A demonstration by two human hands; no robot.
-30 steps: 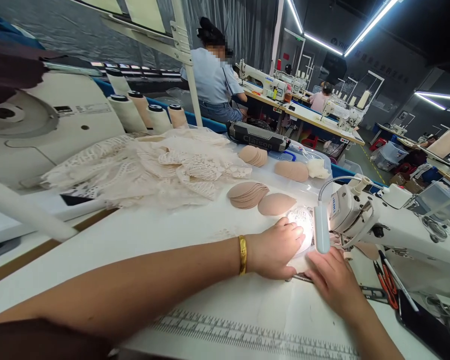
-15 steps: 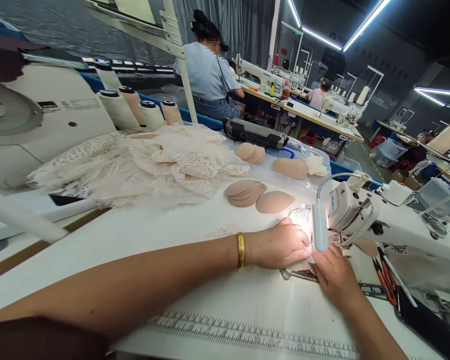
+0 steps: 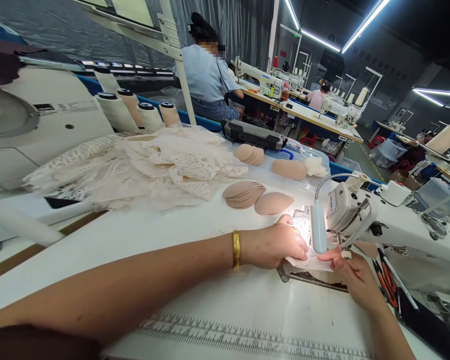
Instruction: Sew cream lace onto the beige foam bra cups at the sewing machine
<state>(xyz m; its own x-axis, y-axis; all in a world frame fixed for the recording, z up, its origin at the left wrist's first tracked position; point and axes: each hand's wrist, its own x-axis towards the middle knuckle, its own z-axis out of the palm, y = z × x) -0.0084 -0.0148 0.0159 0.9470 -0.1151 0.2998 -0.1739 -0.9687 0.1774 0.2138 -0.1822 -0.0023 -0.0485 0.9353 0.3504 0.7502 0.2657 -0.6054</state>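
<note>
Under the bright lamp (image 3: 318, 227) of the sewing machine (image 3: 390, 215) lies a piece of pale lace fabric (image 3: 317, 264). My left hand (image 3: 281, 244), with a gold bracelet on its wrist, is closed on the left part of this fabric. At the fabric's right side, my right hand (image 3: 356, 277) has its index finger stretched over the cloth, just in front of the machine head; its other fingers are partly bent. The lamp and machine head cover the needle area.
Beige leaf-shaped pads (image 3: 243, 194) lie in a stack beyond my left hand, beside a single pad (image 3: 273, 203). Lace cloth (image 3: 153, 162) is heaped at the left near thread cones (image 3: 116, 112). Orange-handled scissors (image 3: 388, 282) lie at right. A co-worker (image 3: 206, 80) sits ahead.
My right hand has moved right, away from my left hand, and its index finger now stretches over the fabric. More of the pale cloth shows between the hands. My left hand stays on the cloth.
</note>
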